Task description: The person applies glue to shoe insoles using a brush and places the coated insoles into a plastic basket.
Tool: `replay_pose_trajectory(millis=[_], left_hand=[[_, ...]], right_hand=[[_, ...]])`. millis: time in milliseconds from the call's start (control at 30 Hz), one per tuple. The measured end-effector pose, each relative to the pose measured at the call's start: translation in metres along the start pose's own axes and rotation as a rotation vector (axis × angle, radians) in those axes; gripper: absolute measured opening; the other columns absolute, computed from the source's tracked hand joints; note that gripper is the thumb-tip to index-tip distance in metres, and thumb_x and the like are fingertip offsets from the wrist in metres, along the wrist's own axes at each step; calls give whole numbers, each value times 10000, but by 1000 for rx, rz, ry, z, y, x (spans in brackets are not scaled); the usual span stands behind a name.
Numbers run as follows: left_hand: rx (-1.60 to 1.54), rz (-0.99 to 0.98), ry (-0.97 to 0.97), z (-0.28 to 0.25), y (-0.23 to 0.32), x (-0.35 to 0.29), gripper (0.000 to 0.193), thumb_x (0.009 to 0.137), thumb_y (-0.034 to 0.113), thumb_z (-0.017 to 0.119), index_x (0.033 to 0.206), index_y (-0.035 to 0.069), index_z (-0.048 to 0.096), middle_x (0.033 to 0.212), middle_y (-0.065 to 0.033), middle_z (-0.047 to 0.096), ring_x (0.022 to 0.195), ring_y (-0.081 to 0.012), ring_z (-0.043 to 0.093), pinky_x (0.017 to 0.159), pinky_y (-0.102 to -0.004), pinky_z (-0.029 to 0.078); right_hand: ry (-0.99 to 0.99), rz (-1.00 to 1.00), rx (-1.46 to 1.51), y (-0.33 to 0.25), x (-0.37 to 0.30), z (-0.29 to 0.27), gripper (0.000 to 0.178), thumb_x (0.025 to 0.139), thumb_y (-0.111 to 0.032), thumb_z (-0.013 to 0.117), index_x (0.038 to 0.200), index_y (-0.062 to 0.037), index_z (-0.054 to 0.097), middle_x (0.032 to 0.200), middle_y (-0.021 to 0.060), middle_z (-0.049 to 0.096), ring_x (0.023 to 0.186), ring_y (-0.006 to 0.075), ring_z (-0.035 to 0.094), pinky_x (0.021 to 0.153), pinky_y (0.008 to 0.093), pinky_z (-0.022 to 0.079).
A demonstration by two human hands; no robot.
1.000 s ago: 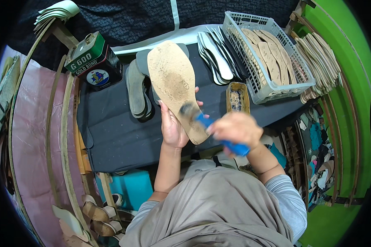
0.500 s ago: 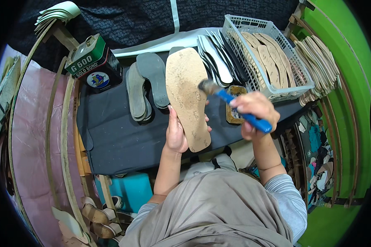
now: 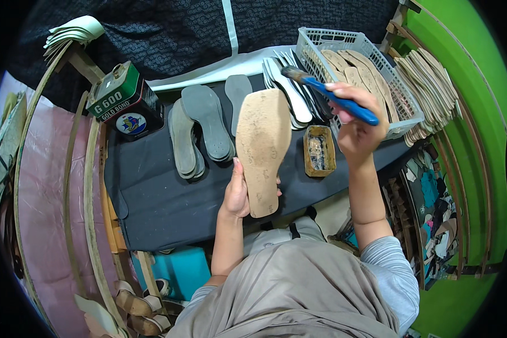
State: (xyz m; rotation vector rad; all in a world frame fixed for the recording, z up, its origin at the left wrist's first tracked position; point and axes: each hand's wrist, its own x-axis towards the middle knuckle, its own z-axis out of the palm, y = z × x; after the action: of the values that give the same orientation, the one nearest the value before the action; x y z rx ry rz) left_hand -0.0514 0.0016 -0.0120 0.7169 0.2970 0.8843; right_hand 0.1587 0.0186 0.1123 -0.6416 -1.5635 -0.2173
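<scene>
Head view: left hand [image 3: 238, 194] grips the tan, flat cork-like sole [image 3: 262, 149] face-up over the dark-covered table [image 3: 152, 208], exposing it to the blue-handled brush [image 3: 329, 96] clenched in the raised right hand [image 3: 356, 127].

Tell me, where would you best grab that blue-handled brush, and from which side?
By the blue handle, probably, coming from its rear end on the right. The brush lies slanted in the right hand, bristles pointing up-left toward the basket, so the long bare handle is the clean part; the bristle end likely carries glue.
</scene>
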Motion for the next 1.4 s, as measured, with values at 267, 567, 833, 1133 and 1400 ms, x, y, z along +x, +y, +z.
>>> replay_pose_trajectory(millis=[267, 567, 833, 1133, 1400], left_hand=[[-182, 55, 2, 0, 5, 10, 728, 928, 586, 109, 1350, 38, 337, 1226, -189, 497, 858, -227, 587, 677, -405, 563], [-195, 1, -51, 10, -5, 29, 731, 918, 605, 120, 1372, 63, 307, 1248, -186, 478, 878, -229, 579, 685, -433, 562], [-226, 45, 2, 27, -16, 51, 698, 920, 598, 159, 1400, 102, 261, 1306, -192, 411, 939, -253, 564, 753, -506, 543], [-119, 236, 15, 60, -33, 88, 612, 949, 518, 248, 1427, 139, 196, 1376, -190, 357, 1092, -311, 528, 902, -503, 465], [67, 420, 68, 120, -43, 118, 623, 960, 366, 393, 1431, 341, -13, 1411, -149, 279, 1250, -294, 373, 1000, -465, 356]], right_hand=[[-302, 555, -383, -25, -41, -40, 213, 742, 97, 507, 908, -22, 569, 727, 124, 638, 675, 214, 665, 626, 278, 511], [-554, 400, -382, 20, -127, -37, 292, 700, 66, 554, 966, -48, 597, 942, 135, 645, 872, 294, 625, 763, 368, 499], [-704, 507, -332, 8, -129, -58, 360, 700, 56, 569, 1038, -61, 606, 1029, 115, 629, 982, 287, 593, 842, 367, 487], [-501, 854, 110, -1, -62, -83, 592, 809, -187, 676, 1288, 33, 405, 1221, 182, 542, 1124, 247, 541, 931, 356, 436], [-630, 702, -63, 24, -29, -90, 848, 707, -213, 750, 1372, 17, 277, 1231, 272, 483, 1147, 380, 502, 958, 390, 399]])
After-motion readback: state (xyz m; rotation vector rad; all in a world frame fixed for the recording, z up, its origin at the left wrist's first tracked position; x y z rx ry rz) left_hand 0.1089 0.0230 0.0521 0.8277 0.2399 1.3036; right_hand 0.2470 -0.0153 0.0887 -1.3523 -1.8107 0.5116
